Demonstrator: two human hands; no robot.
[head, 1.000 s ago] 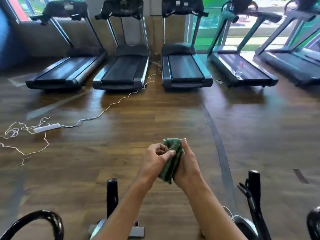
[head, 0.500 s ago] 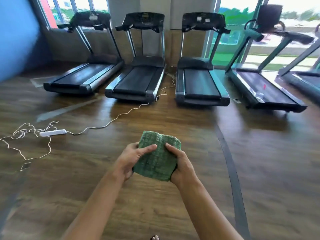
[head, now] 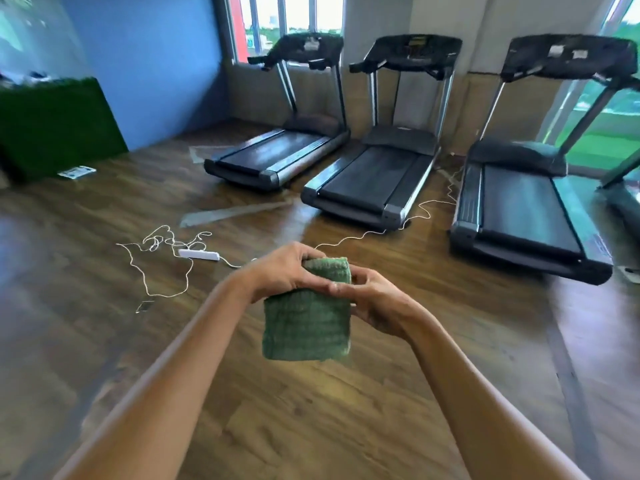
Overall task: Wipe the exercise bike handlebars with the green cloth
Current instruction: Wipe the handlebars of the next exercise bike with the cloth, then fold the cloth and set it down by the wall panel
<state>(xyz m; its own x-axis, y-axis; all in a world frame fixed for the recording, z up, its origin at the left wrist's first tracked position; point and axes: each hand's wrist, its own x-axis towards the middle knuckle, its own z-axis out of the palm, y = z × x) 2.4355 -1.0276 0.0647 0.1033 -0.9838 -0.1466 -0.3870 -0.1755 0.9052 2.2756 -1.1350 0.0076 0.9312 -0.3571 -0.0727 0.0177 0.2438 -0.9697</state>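
Wood-look plank flooring (head: 415, 341) fills a gym room, with three black treadmills (head: 374, 181) lined up under the windows, a blue wall (head: 149, 64) at the left and a panel of green artificial turf (head: 59, 126) leaning against it. A white power strip (head: 199, 254) lies on the floor amid loops of thin white cord. No exercise bike or handlebar shows in this view.

The folded green terry cloth (head: 306, 323) hangs in mid-air in front of the person, over the floor, held by both hands at its upper end. The left hand (head: 284, 271) curls over the top fold, its thumb lying across the front face. The right hand (head: 377, 303) pinches the upper right edge between thumb and fingers.

The cloth looks light, soft and limp, with a nubby weave that should grip rather than slip. It is not fragile, but the layers could fall open if held by one corner. A grasp across the whole folded pad, palm behind it, would likely keep it together for wiping.

Its long axis runs roughly top to bottom, from the gripped fold down to the free lower edge. The broad face is turned towards the camera.
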